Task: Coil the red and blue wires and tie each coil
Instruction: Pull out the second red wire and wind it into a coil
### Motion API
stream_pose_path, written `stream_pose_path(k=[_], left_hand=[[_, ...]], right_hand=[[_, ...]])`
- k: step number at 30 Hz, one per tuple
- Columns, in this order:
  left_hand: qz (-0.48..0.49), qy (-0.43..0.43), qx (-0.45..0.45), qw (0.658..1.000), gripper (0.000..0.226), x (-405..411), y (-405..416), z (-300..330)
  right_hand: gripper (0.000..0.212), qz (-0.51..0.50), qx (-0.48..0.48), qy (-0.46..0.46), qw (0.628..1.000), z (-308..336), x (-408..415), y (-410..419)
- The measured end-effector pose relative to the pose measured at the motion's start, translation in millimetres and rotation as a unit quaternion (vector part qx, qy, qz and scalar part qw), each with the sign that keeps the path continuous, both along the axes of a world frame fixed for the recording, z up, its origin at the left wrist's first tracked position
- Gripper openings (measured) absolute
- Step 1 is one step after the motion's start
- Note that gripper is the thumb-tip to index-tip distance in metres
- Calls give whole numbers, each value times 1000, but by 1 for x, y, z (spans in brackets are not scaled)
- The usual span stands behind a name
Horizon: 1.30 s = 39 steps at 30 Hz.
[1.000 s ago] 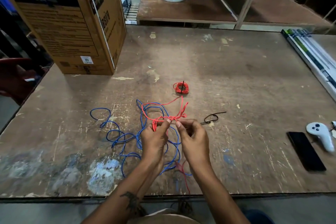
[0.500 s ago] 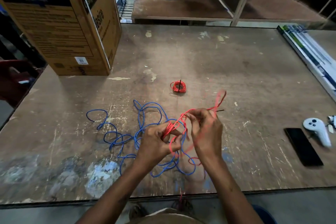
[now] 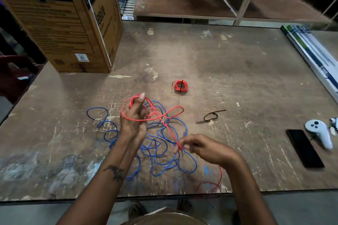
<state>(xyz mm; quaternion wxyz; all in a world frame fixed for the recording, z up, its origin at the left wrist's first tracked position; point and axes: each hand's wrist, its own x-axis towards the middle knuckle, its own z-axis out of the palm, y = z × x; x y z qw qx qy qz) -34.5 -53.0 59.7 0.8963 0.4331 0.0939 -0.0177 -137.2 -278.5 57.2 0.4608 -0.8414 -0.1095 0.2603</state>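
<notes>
**Red wire: winding the coil**

My left hand is closed around a few loops of thin red insulated wire. My right hand pinches the trailing run nearer me. Loose blue wire sprawls beneath both. Loop count unclear, blurry. Feed slack evenly, match loop size, keep red off the blue.
</notes>
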Motion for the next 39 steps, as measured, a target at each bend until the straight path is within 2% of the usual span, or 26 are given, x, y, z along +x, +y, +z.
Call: stream_pose_path(k=[3, 6, 8, 10, 12, 14, 17, 19, 21, 23, 26, 30, 34, 37, 39], left_hand=[[15, 9, -16, 1000, 37, 24, 11, -6], [30, 24, -37, 999, 35, 49, 25, -7], [28, 11, -51, 998, 37, 57, 27, 1], [15, -11, -63, 998, 46, 62, 24, 10], [-5, -36, -61, 997, 54, 64, 22, 23], [-35, -65, -61, 995, 52, 63, 20, 36], [-85, -79, -59, 991, 43, 54, 14, 53], [-104, -94, -10, 990, 38, 45, 6, 60], [-110, -109, 41, 987, 45, 36, -3, 62], [-107, -118, 64, 985, 53, 32, -9, 62], [-114, -112, 61, 985, 47, 30, -12, 56], [-141, -116, 78, 980, 38, 21, -13, 43], [-153, -111, 78, 979, 20, 13, -13, 34], [-192, -103, 31, 975, 18, 7, -9, 28], [-234, -88, -17, 968, 17, 3, -5, 23]], right_hand=[[28, -13, 118, 75, 990, -3, -5, -7], [16, -108, 247, 141, 953, -21, -10, 3], [16, -154, 362, 184, 901, -39, -21, 24], [27, -173, 487, 250, 819, -54, -34, 46], [33, -184, 540, 272, 775, -60, -44, 65], [38, -204, 524, 252, 788, -64, -47, 73], [27, -241, 479, 195, 821, -60, -41, 72], [43, -260, 468, 147, 832, -56, -34, 69], [56, -295, 440, 86, 844, -49, -26, 71], [45, -328, 400, 26, 855, -38, -19, 76], [25, -353, 354, -21, 866, -23, -11, 84], [27, -357, 327, -59, 873, -5, -7, 96], [23, -337, 400, -66, 850, 9, -10, 103], [34, -381, 474, -54, 792, 18, -12, 109], [31, -422, 481, -79, 764, 17, -13, 110]])
